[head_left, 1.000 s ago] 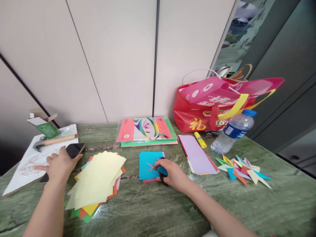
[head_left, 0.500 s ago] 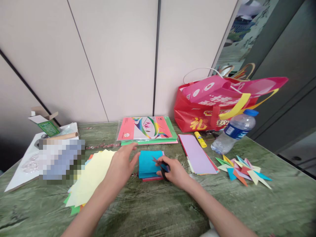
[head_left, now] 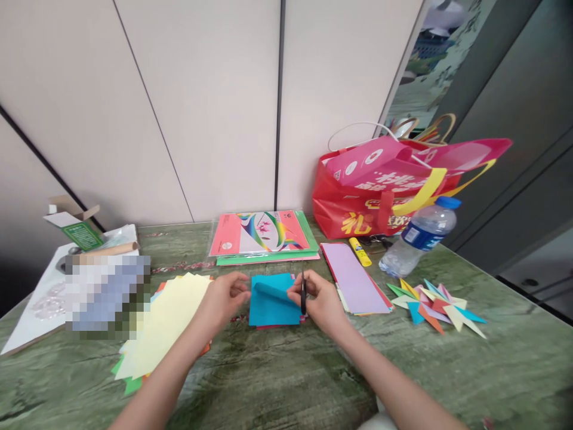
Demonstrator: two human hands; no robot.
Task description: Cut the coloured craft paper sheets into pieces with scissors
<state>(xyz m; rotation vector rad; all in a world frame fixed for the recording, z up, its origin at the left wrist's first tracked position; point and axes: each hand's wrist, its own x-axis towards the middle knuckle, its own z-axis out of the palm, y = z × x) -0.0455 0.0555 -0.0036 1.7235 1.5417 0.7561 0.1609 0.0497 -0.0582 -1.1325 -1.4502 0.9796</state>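
Small square sheets of blue paper (head_left: pixel 273 310) lie in a pile at the centre, with pink and red edges showing beneath. The top blue sheet has a raised fold running across it. In my right hand (head_left: pixel 323 298) is a pair of scissors (head_left: pixel 303 294) with black handles, tips pointing upward. That hand's thumb and fingertip are at the right end of the fold and seem to pinch the blue paper. My left hand (head_left: pixel 224 298) is beside the pile's left edge, fingers curved and apart, holding nothing. Partly under my left forearm is a fanned stack of pale yellow paper (head_left: pixel 168 322).
Behind the pile lies a packet of coloured paper (head_left: pixel 264 233). To the right are lilac paper strips (head_left: pixel 356 280), a yellow glue stick (head_left: pixel 360 252), a water bottle (head_left: pixel 418 236), folded paper pieces (head_left: pixel 436 306) and a red bag (head_left: pixel 344 206). A small box (head_left: pixel 80 230) stands far left.
The scissors have turned from pointing left over the paper to upright. My right fingertips are now at the blue sheet, whose fold has lifted. My left hand has lowered beside the pile.
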